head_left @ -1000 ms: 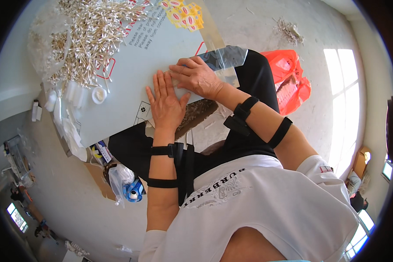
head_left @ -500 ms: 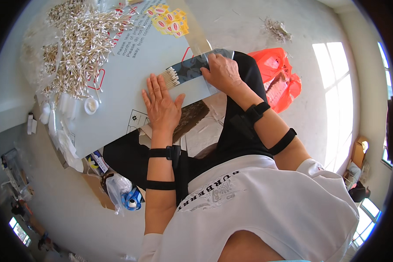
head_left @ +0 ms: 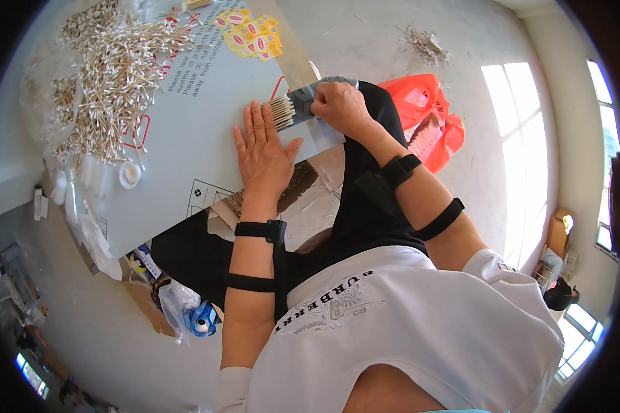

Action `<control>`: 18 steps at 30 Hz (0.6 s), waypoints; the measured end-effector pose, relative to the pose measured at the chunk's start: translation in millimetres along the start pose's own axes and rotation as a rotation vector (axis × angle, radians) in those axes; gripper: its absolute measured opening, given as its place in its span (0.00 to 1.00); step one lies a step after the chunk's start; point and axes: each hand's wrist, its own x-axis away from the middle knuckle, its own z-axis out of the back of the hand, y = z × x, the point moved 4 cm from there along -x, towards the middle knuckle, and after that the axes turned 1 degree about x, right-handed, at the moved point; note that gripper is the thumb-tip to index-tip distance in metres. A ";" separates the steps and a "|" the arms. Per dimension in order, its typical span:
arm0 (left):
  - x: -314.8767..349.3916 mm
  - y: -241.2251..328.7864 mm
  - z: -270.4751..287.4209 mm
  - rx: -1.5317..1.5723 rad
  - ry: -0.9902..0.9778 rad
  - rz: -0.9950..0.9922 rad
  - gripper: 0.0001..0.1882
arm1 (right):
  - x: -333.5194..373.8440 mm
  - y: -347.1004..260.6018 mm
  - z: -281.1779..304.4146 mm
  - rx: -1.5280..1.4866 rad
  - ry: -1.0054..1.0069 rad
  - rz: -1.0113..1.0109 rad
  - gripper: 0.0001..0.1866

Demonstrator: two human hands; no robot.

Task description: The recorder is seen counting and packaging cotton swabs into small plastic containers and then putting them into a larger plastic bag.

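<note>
My left hand [head_left: 265, 155] lies flat and open on the grey tabletop board [head_left: 172, 172], fingers pointing away from me. Beside its fingertips is a neat row of cotton swabs [head_left: 281, 111], white tips facing right. These tips meet a dark, see-through plastic bag [head_left: 304, 115] lying flat at the board's right edge; whether they are inside it I cannot tell. My right hand [head_left: 341, 108] is closed on the bag's far right part, its fingertips hidden underneath the knuckles.
A big heap of loose cotton swabs [head_left: 110, 82] covers the board's far left. Yellow labels [head_left: 251, 34] lie at the back, and a round white container [head_left: 130, 175] sits below the heap. A red plastic bag [head_left: 454, 138] rests on the floor at right.
My left hand and the row of swabs have moved right, closer to my right hand. Less of the dark bag shows between them. The right hand's fingers are curled tighter.
</note>
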 end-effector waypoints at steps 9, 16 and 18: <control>-13.5 28.1 -15.0 0.034 0.028 -0.025 0.44 | -1.8 -3.3 -0.5 -0.037 -0.023 0.000 0.10; -13.8 30.6 -13.5 0.016 -0.036 -0.028 0.47 | -2.2 2.9 -2.1 -0.088 -0.056 -0.036 0.09; -9.4 32.7 -16.9 0.022 -0.011 -0.029 0.46 | 0.5 1.7 -0.9 -0.117 -0.041 -0.045 0.09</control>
